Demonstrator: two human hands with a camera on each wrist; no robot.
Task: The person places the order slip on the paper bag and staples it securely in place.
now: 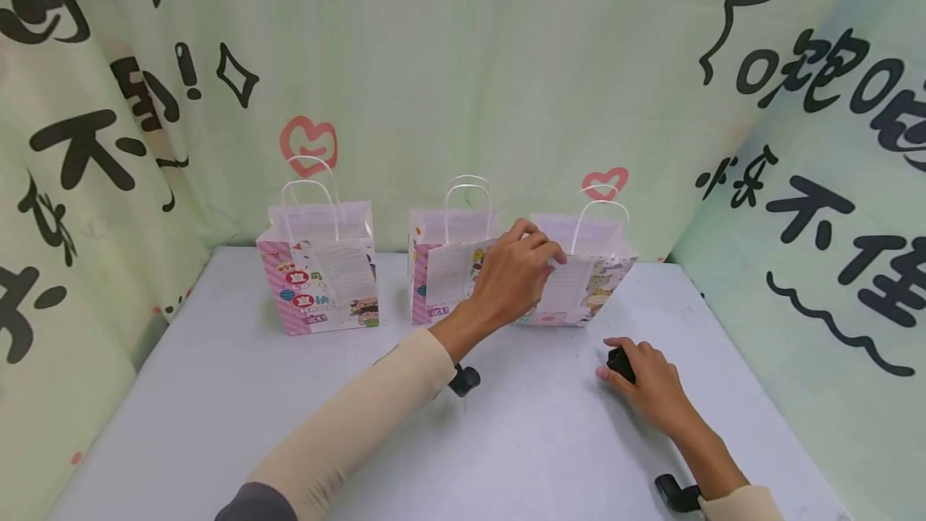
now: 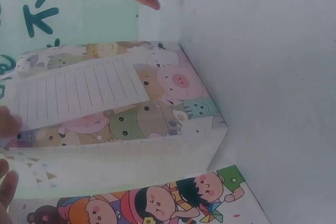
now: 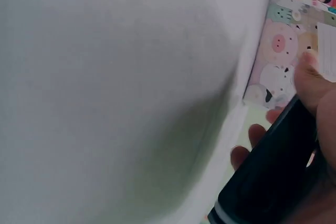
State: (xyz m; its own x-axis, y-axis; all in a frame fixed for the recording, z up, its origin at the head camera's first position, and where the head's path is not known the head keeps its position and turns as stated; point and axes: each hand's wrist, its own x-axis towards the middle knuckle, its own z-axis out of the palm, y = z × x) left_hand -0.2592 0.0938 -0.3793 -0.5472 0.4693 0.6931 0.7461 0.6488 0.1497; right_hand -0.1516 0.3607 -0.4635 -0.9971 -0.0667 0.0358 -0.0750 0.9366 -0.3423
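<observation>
At the right, a paper gift bag [image 1: 606, 292] printed with cartoon animals has a white lined sheet [image 2: 84, 90] against its front. My left hand [image 1: 514, 272] is at this bag's top edge, pinching the sheet against the bag wall; in the left wrist view its thumb lies over the sheet and other fingers are behind the wall. Off the bag's front right, my right hand [image 1: 651, 384] grips a black elongated object [image 3: 268, 166] with a pale band at one end. Its kind I cannot tell.
A middle bag [image 1: 419, 280] and a left bag [image 1: 311, 296], both with white twisted handles and lined sheets on their fronts, stand along the back of the white table [image 1: 217, 392]. Printed curtains [image 1: 506, 63] hang behind and at both sides.
</observation>
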